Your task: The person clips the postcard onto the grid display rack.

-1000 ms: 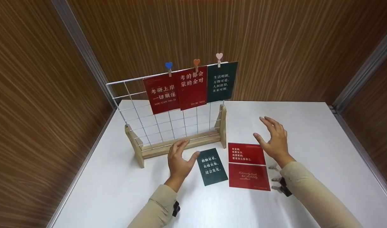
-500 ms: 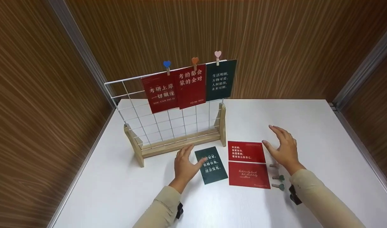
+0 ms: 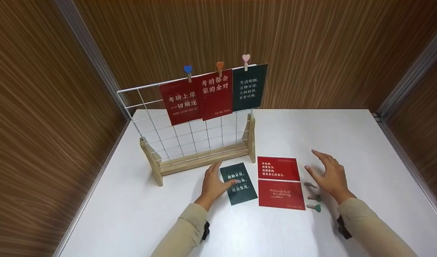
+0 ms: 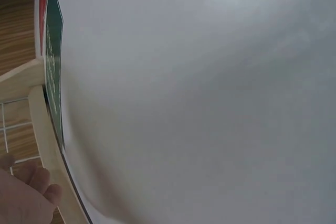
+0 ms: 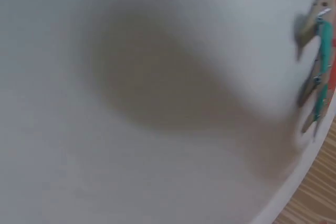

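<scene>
My left hand (image 3: 215,184) hovers at the left edge of a dark green card (image 3: 239,189), its thumb overlapping the printed text in the head view; nothing is in its grasp. In the left wrist view that hand (image 4: 29,190) shows at the lower left corner. To the right, my right hand (image 3: 330,177) is held with spread fingers and holds nothing. Nearest to it are small wooden clothespins, among them one with a green heart (image 3: 315,207), also visible as a clothespin (image 5: 324,45) in the right wrist view. Two red cards, an upper one (image 3: 278,168) and a lower one (image 3: 281,194), lie between the hands.
A white wire grid rack (image 3: 186,142) on a wooden base (image 3: 204,163) stands at the back left. Along its top rail, heart clothespins in blue (image 3: 188,70), orange (image 3: 220,66) and pink (image 3: 246,59) hold two red cards and a green one. Wood-grain walls surround the white table (image 3: 114,207).
Both hands have shifted right and toward the table's front. The left thumb has come over the green card, and the green clothespins beside the right hand have come into view.
</scene>
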{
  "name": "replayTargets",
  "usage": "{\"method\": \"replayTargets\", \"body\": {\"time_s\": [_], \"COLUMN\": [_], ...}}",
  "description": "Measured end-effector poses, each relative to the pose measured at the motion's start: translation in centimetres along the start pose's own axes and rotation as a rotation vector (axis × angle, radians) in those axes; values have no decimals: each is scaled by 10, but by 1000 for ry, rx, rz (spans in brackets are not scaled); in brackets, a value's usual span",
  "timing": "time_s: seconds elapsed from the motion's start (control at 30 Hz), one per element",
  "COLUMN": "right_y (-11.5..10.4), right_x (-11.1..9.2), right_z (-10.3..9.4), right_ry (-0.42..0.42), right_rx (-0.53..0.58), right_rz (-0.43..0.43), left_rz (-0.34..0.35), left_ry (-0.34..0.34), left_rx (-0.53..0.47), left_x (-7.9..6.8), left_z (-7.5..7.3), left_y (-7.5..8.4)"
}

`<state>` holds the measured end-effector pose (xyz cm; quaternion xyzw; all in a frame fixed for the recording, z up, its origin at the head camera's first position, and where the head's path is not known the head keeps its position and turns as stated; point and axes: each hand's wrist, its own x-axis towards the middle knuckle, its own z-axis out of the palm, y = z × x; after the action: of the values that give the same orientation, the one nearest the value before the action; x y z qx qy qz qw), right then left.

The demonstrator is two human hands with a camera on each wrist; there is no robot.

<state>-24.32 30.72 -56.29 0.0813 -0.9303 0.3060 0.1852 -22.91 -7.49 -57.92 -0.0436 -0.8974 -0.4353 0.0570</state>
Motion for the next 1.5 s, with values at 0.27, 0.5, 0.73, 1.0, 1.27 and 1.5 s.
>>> {"method": "replayTargets", "body": {"time_s": [0.27, 0.5, 0.73, 1.0, 1.27, 1.5], "right_y": [14, 20, 27, 34, 35, 32], "right_x": [-18, -28, -30, -33, -33, -33], "right_z": [-5, -11, -12, -10, -10, -8], "right_ry": [-94, -229, -311, -339, -375, -368], "right_rx": [20, 70, 118, 132, 126, 148], "right_rz": [49, 97, 86, 60, 94, 101], "left_rz": [-30, -38, -53, -28, -22, -25], "left_ry": [-41, -66, -70, -85, -92, -80], "left_rx": [2, -9, 0, 33, 86, 95], "left_x": [6, 11, 13, 13, 14, 16], "left_z": [2, 3, 2, 5, 6, 7], "left_y": [-4, -12, -16, -20, -21, -22]}}
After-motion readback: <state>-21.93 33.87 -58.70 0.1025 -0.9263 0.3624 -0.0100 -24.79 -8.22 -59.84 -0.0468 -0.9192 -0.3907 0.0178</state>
